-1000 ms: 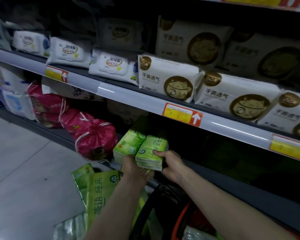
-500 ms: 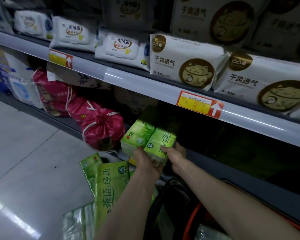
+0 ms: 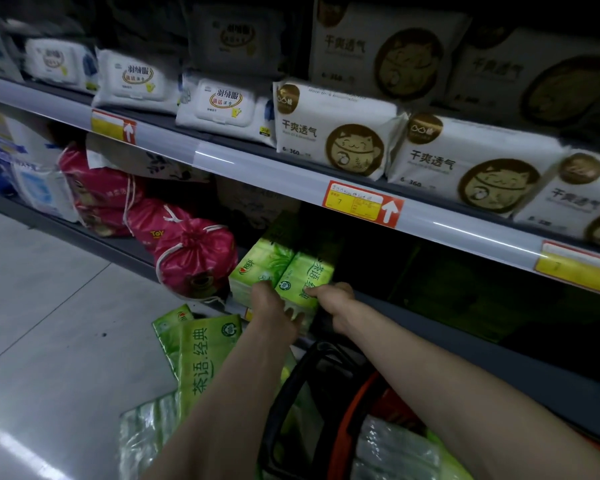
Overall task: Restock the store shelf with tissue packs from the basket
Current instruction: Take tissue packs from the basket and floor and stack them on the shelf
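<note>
My left hand (image 3: 274,308) and right hand (image 3: 334,301) both clasp one green tissue pack (image 3: 307,273) at the near edge of the bottom shelf (image 3: 447,329), touching a matching pack (image 3: 257,266) on its left, likely to square the row. The basket (image 3: 352,407) sits nearer, below.

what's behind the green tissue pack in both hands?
Behind the green tissue pack, gripped by left hand and right hand: a dim green shape, maybe another pack. Deeper shelf too dark.

Tissue pack (image 3: 303,277) right of bag (image 3: 194,258).
</note>
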A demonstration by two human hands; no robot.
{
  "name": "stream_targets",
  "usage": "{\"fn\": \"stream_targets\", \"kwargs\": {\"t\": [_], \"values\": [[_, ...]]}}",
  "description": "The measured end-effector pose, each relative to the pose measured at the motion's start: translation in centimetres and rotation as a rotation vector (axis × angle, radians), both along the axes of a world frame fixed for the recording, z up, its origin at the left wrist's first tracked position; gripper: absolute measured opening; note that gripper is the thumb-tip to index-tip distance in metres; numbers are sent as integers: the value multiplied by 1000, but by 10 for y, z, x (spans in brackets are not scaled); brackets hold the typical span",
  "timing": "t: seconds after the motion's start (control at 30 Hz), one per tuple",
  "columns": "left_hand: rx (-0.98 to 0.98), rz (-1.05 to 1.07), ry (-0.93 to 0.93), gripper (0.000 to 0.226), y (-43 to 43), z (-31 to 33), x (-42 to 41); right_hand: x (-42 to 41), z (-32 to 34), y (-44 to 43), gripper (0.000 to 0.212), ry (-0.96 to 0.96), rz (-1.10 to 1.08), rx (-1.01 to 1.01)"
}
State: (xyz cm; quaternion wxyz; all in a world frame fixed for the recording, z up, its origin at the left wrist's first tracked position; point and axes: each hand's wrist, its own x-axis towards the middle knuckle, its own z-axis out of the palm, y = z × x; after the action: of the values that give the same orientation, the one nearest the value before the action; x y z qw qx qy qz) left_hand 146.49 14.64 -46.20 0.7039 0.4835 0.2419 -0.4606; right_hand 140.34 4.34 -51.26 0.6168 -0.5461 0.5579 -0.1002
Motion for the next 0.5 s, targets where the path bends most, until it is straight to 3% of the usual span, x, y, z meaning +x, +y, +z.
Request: {"fn": "stream_targets", "kwargs": {"t": [0.2,0.33,0.5], "values": [[31,-127,-194,42,14,27,-30,-49,64,25,31,-24,103,-72],[81,-222,-409,21,25,39,-53,-116,99,48,34,-63,234,-129],[39,-457,-670,25,31,58,-92,-235,126,73,39,23,376,-229]]}}
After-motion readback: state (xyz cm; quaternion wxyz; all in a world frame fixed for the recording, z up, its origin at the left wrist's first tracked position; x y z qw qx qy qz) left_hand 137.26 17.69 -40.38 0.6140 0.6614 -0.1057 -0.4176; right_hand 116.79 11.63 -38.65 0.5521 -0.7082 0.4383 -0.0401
